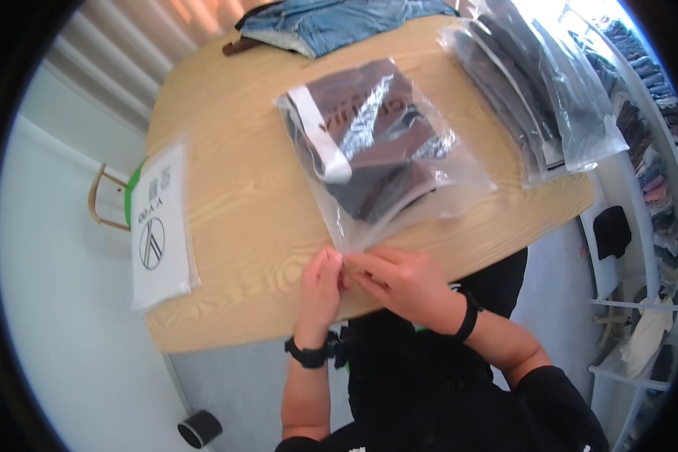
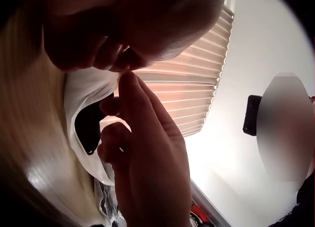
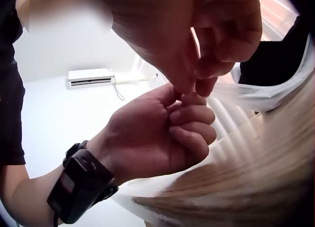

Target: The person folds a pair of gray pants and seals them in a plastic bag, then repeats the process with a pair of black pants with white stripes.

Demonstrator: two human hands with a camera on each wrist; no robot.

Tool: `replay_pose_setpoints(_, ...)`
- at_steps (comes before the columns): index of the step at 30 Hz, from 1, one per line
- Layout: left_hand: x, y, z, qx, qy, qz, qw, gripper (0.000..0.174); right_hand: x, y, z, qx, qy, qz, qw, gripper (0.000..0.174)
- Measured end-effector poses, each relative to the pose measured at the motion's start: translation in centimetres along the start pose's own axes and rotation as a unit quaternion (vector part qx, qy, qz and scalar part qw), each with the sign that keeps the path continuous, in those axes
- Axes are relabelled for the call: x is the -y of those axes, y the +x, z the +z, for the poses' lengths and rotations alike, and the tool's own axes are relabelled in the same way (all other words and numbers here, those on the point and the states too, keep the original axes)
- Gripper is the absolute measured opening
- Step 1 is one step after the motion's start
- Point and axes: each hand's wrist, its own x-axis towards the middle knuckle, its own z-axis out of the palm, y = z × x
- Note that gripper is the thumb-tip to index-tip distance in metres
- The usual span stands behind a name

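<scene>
A clear plastic bag (image 1: pixel 459 177) lies flat near the middle of the table, its near corner drawn toward the person. Inside is a folded dark garment (image 1: pixel 365 192) with a brown, lettered panel and a white band (image 1: pixel 320 135). My left hand (image 1: pixel 322 286) pinches the bag's near corner at the table's front edge. Right beside it, my right hand (image 1: pixel 410 282) pinches the same corner, the fingertips of both hands meeting. In the right wrist view the left hand (image 3: pixel 157 133) has curled fingers, and the bit of plastic between the fingertips is mostly hidden.
More bagged dark garments (image 1: pixel 535 90) are stacked at the table's right. Blue denim (image 1: pixel 339 22) lies along the far edge. A flat white printed package (image 1: pixel 162 226) rests at the left edge of the wooden table (image 1: pixel 233 188). Shelves of clothes (image 1: pixel 644 173) stand to the right.
</scene>
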Motion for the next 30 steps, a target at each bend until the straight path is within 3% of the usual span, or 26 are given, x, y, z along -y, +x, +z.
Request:
replay_pose_setpoints(12,0.9,-0.7,1.0,0.020,-0.024,0.009,0.999,0.025,-0.1,-0.1,-0.1,-0.008,0.022,0.025,0.999,0.010)
replay_pose_setpoints(15,1.3,-0.7,1.1,0.021,-0.068,0.007,0.997,0.025,-0.3,-0.5,0.1,-0.020,-0.022,0.005,1.000,0.011)
replay_pose_setpoints(17,1.2,-0.9,1.1,0.020,-0.081,-0.005,0.996,0.025,-0.5,-0.5,-0.1,-0.029,-0.074,-0.076,0.994,0.016)
replay_pose_setpoints(24,1.0,-1.9,1.8,0.019,-0.075,-0.003,0.997,0.025,-1.5,-1.6,-0.5,-0.021,-0.122,-0.125,0.984,0.025)
replay_pose_setpoints(30,1.3,-2.0,2.8,-0.031,-0.041,0.024,0.998,0.027,-1.2,-2.0,-1.3,-0.003,-0.193,-0.145,0.970,0.031)
